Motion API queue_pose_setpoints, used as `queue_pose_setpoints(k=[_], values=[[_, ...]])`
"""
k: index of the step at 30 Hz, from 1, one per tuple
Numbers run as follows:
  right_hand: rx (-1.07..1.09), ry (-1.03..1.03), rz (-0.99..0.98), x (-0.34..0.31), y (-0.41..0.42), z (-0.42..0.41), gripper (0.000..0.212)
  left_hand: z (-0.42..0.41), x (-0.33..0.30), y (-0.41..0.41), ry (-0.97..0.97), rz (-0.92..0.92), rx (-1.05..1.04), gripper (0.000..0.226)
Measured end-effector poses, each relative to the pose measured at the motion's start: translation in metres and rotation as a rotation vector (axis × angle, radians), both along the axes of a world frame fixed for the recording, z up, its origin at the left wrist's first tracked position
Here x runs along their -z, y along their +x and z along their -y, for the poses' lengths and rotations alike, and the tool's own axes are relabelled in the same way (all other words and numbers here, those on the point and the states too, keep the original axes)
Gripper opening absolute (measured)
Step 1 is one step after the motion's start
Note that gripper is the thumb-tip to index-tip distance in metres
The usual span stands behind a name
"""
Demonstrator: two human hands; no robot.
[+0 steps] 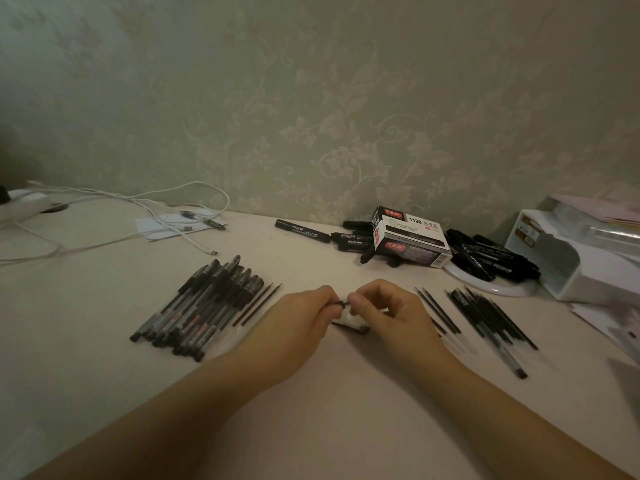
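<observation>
- The left hand [304,317] and right hand [384,310] are each pinching an end of a small black pen part [343,303], seemingly assembling it
- Just under the grip, a dark pen piece [351,328] is lying ready
- Left of the grip, capped pens [201,306] are lying as if finished; right, bare refills [485,313] are waiting
- Beyond the grip, a marker box [412,237] is sitting among markers [303,231]

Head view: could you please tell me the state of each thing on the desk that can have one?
Left hand, pinching the pen part.
Right hand, pinching the same pen part.
Pen part, held above the desk between both hands.
Pen pile, capped, lying side by side at left.
Refills, bare, lying loose at right.
Marker box, lying tilted on markers; flaps unclear.
Cable plug, unplugged, lying on the desk.
</observation>
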State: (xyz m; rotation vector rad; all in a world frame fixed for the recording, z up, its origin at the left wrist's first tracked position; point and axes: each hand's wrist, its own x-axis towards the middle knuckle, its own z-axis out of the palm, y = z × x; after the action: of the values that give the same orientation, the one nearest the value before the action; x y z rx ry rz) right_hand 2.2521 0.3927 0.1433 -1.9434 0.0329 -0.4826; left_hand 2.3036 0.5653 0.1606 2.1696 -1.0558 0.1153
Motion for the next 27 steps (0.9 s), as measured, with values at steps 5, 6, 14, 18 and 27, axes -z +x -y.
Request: queue_pose_setpoints(k=[5, 6, 14, 18, 27], values=[[-0.044, 0.002, -0.023, -0.003, -0.001, 0.002, 0.015, -0.001, -0.001, 0.001, -0.004, 0.006, -0.009, 0.019], [-0.029, 0.013, -0.027, -0.003, -0.001, 0.001, 0.013, -0.001, -0.001, 0.0, -0.01, 0.006, -0.006, 0.019], [-0.032, 0.07, -0.037, -0.005, -0.001, -0.001, 0.004, -0.001, -0.003, -0.003, -0.012, -0.03, 0.008, 0.02], [-0.037, 0.12, -0.033, -0.005, -0.001, 0.001, 0.01, -0.001, -0.001, 0.0, -0.006, -0.053, -0.008, 0.02], [0.193, 0.224, 0.031, -0.003, 0.004, 0.01, 0.01, -0.003, 0.004, 0.005, 0.006, -0.025, -0.026, 0.02]])
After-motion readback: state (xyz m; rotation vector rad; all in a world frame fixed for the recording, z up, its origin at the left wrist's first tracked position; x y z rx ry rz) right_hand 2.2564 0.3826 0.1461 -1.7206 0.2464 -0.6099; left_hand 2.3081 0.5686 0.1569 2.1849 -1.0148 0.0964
